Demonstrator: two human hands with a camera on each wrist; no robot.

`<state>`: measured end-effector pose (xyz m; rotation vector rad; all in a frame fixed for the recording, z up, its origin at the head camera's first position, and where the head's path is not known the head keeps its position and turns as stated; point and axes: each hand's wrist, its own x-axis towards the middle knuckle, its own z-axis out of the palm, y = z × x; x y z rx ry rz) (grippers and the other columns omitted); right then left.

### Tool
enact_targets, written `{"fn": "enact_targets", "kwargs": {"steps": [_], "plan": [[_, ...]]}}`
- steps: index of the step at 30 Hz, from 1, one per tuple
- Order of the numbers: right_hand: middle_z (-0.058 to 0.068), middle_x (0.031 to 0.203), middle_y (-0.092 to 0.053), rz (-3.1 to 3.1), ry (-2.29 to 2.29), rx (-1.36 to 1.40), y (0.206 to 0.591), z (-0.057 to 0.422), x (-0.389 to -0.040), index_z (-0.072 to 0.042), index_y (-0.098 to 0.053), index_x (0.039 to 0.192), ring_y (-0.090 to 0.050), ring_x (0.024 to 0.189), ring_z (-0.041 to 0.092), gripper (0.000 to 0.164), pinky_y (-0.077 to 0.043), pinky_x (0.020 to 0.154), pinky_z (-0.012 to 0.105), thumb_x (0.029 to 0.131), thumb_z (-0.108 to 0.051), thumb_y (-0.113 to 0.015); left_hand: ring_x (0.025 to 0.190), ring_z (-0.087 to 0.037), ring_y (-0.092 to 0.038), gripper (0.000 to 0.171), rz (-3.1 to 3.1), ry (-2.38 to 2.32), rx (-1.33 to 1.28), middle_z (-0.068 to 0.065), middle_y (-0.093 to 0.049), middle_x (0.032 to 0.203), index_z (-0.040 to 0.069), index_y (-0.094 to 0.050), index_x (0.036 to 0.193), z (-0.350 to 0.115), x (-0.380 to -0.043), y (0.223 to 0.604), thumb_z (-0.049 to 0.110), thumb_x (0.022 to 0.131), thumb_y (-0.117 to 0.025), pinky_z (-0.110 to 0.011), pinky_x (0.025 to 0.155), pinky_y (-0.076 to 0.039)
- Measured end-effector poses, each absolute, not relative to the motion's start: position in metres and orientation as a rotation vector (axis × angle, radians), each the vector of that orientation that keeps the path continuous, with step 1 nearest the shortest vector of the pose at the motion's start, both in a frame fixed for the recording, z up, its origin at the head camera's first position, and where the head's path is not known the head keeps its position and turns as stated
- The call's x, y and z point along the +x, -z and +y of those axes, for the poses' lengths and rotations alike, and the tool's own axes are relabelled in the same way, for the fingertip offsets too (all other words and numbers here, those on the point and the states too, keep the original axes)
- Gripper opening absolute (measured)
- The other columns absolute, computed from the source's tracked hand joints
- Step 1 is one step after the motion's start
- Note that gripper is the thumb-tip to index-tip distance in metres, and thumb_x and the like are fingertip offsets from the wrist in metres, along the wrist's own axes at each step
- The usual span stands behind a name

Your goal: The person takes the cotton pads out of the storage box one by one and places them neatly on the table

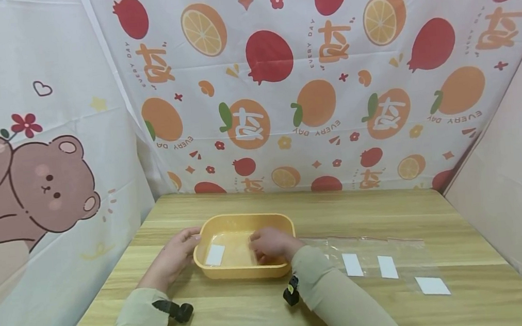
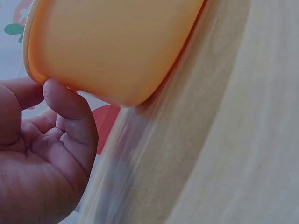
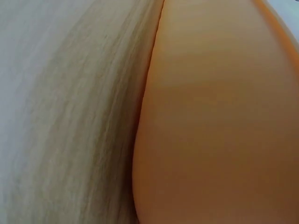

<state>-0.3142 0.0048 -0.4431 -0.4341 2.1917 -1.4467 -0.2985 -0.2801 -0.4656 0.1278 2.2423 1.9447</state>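
Note:
A yellow plastic tub (image 1: 247,273) stands on the table. My left hand (image 1: 176,256) holds its left end, with thumb and fingers at the rim; the left wrist view shows the curled thumb (image 2: 70,105) against the tub's corner. Inside the tub, at its right half, is my right hand (image 1: 270,243), fingers curled down and pinching what looks like a clear zip bag (image 1: 252,250), mostly hidden by the hand. A white card (image 1: 215,255) in a clear bag lies at the tub's left. The right wrist view shows only the tub's outer wall (image 3: 215,116) and the table.
Right of the tub, clear zip bags (image 1: 411,258) lie in a row with white cards (image 1: 388,267) in them; the right forearm partly covers the row. Printed cloth (image 1: 277,130) hangs behind the wooden table (image 1: 237,315), with more cloth at both sides.

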Motion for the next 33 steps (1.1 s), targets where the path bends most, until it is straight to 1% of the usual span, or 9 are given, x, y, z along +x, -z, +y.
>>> {"fn": "enact_targets", "kwargs": {"steps": [4,9,12,15,19,23,26,29,33], "plan": [[0.01,0.1,-0.066,2.283,1.277,-0.571,0.441,0.003,-0.311,0.008,-0.063,0.126,-0.063,0.076,0.016,0.034,-0.054,0.067,0.027,0.095,-0.006,-0.062,0.114,-0.026,-0.061,0.049,2.236,-1.947,0.119,-0.03,-0.046,0.144,-0.005,-0.035,0.15,-0.281,-0.298,0.466,0.023,0.111,-0.043,-0.035,0.086,-0.057],[0.0,0.067,-0.055,2.447,1.019,-0.714,0.434,0.0,-0.307,0.001,-0.057,0.083,-0.052,0.058,0.012,0.02,-0.04,0.055,0.024,0.091,-0.012,-0.07,0.11,-0.023,-0.062,0.05,2.248,-1.934,0.103,-0.028,-0.047,0.143,-0.004,-0.036,0.149,-0.28,-0.298,0.465,0.025,0.11,-0.045,-0.034,0.085,-0.057],[0.0,0.066,-0.054,2.558,0.861,-0.773,0.433,-0.001,-0.306,-0.007,-0.052,0.075,-0.05,0.059,0.012,0.021,-0.04,0.057,0.026,0.092,-0.009,-0.063,0.109,-0.023,-0.062,0.049,2.25,-1.931,0.104,-0.028,-0.048,0.142,-0.004,-0.037,0.149,-0.28,-0.299,0.466,0.025,0.11,-0.046,-0.034,0.084,-0.057],[0.002,0.089,-0.068,2.607,0.845,-0.766,0.434,-0.001,-0.305,-0.005,-0.066,0.091,-0.053,0.066,0.013,0.013,-0.045,0.064,0.027,0.097,-0.006,-0.054,0.108,-0.024,-0.063,0.048,2.236,-1.939,0.107,-0.028,-0.049,0.141,-0.004,-0.037,0.149,-0.28,-0.299,0.466,0.024,0.11,-0.045,-0.035,0.084,-0.057],[0.0,0.12,-0.069,2.571,1.037,-0.681,0.436,-0.001,-0.306,-0.006,-0.071,0.12,-0.053,0.064,0.013,0.027,-0.049,0.06,0.026,0.101,-0.008,-0.051,0.107,-0.022,-0.063,0.049,2.233,-1.941,0.108,-0.027,-0.049,0.141,-0.004,-0.037,0.149,-0.28,-0.299,0.465,0.024,0.11,-0.045,-0.035,0.084,-0.057],[-0.001,0.097,-0.069,2.533,1.187,-0.645,0.434,0.001,-0.307,-0.007,-0.074,0.117,-0.046,0.054,0.01,0.026,-0.043,0.048,0.023,0.102,-0.009,-0.052,0.106,-0.021,-0.063,0.051,2.233,-1.941,0.108,-0.026,-0.048,0.142,-0.004,-0.036,0.15,-0.28,-0.298,0.465,0.026,0.11,-0.046,-0.035,0.084,-0.058],[0.0,0.077,-0.06,2.523,1.248,-0.638,0.431,0.004,-0.308,-0.012,-0.075,0.115,-0.041,0.052,0.011,0.025,-0.038,0.046,0.024,0.103,-0.014,-0.052,0.105,-0.021,-0.064,0.051,2.228,-1.943,0.111,-0.026,-0.049,0.141,-0.004,-0.036,0.15,-0.28,-0.297,0.465,0.026,0.11,-0.046,-0.035,0.083,-0.058],[0.0,0.083,-0.062,2.485,1.363,-0.628,0.427,0.007,-0.308,-0.014,-0.075,0.113,-0.051,0.062,0.011,0.024,-0.046,0.054,0.025,0.103,-0.017,-0.054,0.104,-0.02,-0.064,0.051,2.228,-1.943,0.114,-0.026,-0.05,0.139,-0.004,-0.035,0.15,-0.28,-0.297,0.465,0.026,0.11,-0.046,-0.035,0.082,-0.058],[0.0,0.113,-0.069,2.326,1.607,-0.598,0.422,0.012,-0.307,-0.008,-0.074,0.114,-0.064,0.093,0.017,0.023,-0.057,0.077,0.032,0.101,-0.016,-0.056,0.104,-0.02,-0.065,0.05,2.23,-1.952,0.102,-0.026,-0.051,0.138,-0.003,-0.037,0.149,-0.28,-0.299,0.467,0.026,0.11,-0.046,-0.035,0.082,-0.058]]}}
